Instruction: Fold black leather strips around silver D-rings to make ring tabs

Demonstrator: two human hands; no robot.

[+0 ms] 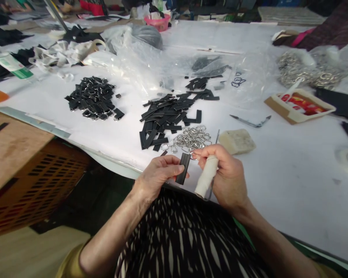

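Observation:
Between the thumb and fingers of my left hand (155, 173) is a short black strap piece (183, 168), held upright near the table's front edge. My right hand (229, 175) is closed around a tool with a thick white-wrapped handle (206, 177); a thin metal shaft sticks up past the knuckles. At its fingertips a metal ring (193, 155) shows partly, close to the strap's top end. Just beyond both hands lies a small heap of silver rings (194, 136). Loose black strips (165, 117) are piled behind and left of it.
Black strap pieces with rings (91, 98) form a heap at left. To the right are a beige block (237, 141), slim metal tweezers (251, 121) and a small box (300, 106). Clear plastic bags (133, 61) lie behind. An orange crate (37, 189) stands below the table's left edge.

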